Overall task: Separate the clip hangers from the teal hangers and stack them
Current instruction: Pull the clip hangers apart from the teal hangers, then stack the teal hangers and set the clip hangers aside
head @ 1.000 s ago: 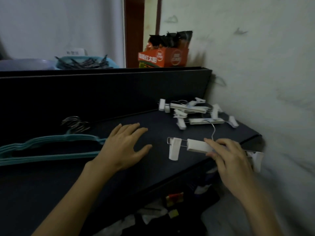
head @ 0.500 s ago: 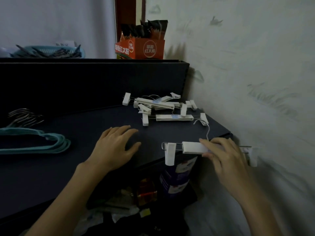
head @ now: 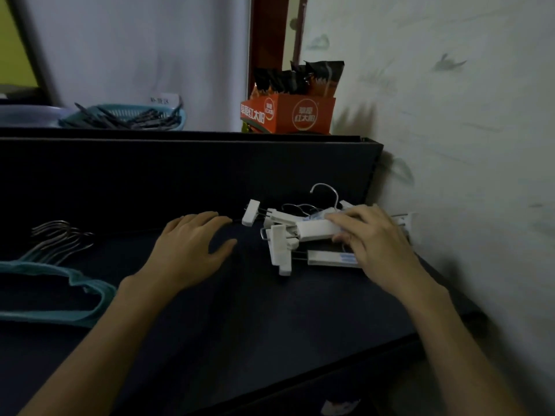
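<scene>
The dark desk (head: 240,319) is bare in front, its near edge falling away. The teal hangers (head: 60,295) are stacked at the left. The left hand (head: 189,250) rests flat, fingers released, seemingly as a brace. A white clip hanger (head: 315,231) is gripped by the right hand (head: 372,238) over the clip hanger pile (head: 330,258), which is hemmed in by the wall (head: 465,175).
</scene>
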### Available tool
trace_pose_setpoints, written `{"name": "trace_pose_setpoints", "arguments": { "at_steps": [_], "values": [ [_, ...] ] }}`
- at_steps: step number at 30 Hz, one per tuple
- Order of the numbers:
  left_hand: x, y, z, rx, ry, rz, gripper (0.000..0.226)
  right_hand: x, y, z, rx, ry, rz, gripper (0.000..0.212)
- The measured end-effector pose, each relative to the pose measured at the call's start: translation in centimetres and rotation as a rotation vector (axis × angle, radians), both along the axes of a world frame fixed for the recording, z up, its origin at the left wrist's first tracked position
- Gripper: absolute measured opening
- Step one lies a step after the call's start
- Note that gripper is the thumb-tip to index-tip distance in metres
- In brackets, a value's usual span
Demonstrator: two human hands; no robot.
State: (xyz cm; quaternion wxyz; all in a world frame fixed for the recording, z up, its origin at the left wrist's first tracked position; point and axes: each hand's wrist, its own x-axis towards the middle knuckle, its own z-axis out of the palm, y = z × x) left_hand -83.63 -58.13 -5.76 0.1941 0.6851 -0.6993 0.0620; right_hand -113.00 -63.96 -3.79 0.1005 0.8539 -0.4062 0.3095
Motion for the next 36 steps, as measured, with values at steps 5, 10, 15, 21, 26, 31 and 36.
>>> {"name": "trace_pose_setpoints", "arguments": {
  "at_steps": [5, 10, 15, 21, 26, 31, 36],
  "values": [
    [1.7, -1.5, 0.1, -0.001, -0.022, 0.046, 0.054, 2.6, -5.1, 0.2, 0.107, 0.012, 0.086, 0.031],
    [2.7, -1.9, 0.2, -0.028, -0.015, 0.088, 0.052, 4.4, -8.4, 0.3, 0.236, 0.137, 0.166, 0.032],
    [2.8, -1.9, 0.3, -0.033, -0.006, 0.135, 0.051, 6.1, -10.0, 0.4, 0.33, 0.28, 0.214, 0.036],
    [2.3, -1.2, 0.2, -0.003, 0.006, 0.211, 0.052, 6.3, -10.9, -0.6, 0.449, 0.274, 0.269, 0.035],
    [0.5, 0.1, 0.4, -0.001, 0.011, 0.276, 0.051, 5.7, -10.9, -0.3, 0.472, 0.244, 0.349, 0.035],
    [-1.3, 2.6, 0.3, 0.006, 0.006, 0.356, 0.051, 4.9, -9.9, 0.4, 0.382, 0.194, 0.379, 0.041],
    [-3.9, 6.3, 0.4, 0.0, -0.004, 0.453, 0.064, 5.1, -6.6, 1.3, 0.268, 0.096, 0.489, 0.046]
  ]
}}
